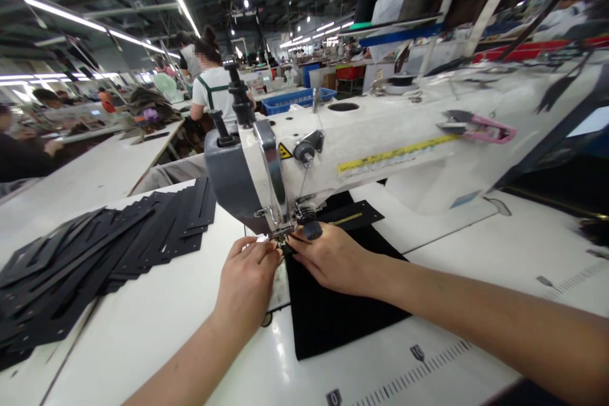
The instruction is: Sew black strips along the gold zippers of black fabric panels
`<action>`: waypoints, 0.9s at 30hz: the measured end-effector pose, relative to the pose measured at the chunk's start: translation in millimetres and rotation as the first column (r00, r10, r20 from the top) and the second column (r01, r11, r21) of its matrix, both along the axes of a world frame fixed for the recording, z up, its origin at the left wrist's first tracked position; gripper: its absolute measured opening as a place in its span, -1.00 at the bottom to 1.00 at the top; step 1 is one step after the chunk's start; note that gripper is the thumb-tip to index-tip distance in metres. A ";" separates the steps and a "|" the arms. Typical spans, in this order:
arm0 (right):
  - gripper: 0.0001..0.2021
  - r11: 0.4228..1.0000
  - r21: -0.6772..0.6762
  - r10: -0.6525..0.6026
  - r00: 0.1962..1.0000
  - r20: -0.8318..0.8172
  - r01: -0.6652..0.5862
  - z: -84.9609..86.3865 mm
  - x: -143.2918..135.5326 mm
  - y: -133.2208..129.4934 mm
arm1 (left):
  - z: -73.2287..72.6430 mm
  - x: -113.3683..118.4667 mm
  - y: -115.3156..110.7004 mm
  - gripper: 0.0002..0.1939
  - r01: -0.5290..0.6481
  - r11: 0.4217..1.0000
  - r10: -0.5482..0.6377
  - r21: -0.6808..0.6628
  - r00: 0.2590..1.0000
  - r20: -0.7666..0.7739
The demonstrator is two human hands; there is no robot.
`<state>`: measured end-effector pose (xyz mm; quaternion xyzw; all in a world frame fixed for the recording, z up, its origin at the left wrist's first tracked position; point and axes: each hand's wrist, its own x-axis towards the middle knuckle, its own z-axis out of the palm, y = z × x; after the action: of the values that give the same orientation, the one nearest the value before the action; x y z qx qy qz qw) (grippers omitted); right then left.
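A black fabric panel (342, 323) lies under the presser foot (281, 238) of a white industrial sewing machine (380, 133). My left hand (250, 276) is closed beside the foot, its fingertips pinching the panel's edge. From the right, my right hand (335, 257) rests on the panel with bent fingers gripping it close to the needle; the machine's parts partly cover those fingertips. A darker strip with a yellowish zipper-like line (347, 219) lies on the fabric behind my right hand.
Overlapping black cut pieces (118, 241) spread across the table at left. Pink-handled thread snips (480, 127) sit on the machine arm, above a yellow measuring tape (394, 153). A ruler scale (404, 384) marks the front table edge. A blue crate (297, 101) and co-workers stand behind.
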<state>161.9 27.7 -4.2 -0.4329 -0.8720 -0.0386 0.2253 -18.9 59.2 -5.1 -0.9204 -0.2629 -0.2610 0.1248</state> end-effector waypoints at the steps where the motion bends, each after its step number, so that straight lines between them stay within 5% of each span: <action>1: -0.78 1.000 0.001 0.000 1.000 0.000 0.000 0.4 -0.1 0.4 | -0.4 -0.1 0.6 -0.77 0.000 1.000 0.000 0.005 1.000 0.006; 14: -0.81 0.999 0.043 -0.005 0.970 -0.244 0.016 -9.0 -3.8 0.9 | -12.8 -3.5 3.4 -0.79 0.006 0.999 -0.009 0.035 0.995 0.097; 27: -0.80 1.000 -0.005 -0.003 0.976 -0.216 0.002 -11.1 -6.5 2.6 | -15.1 -2.6 2.6 -0.90 -0.059 0.996 0.064 -0.062 0.994 0.083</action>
<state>155.5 30.3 -15.3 -0.4361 -0.8419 0.0104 0.3177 -21.4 61.8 -20.2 -0.9033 -0.3039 -0.2880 0.0941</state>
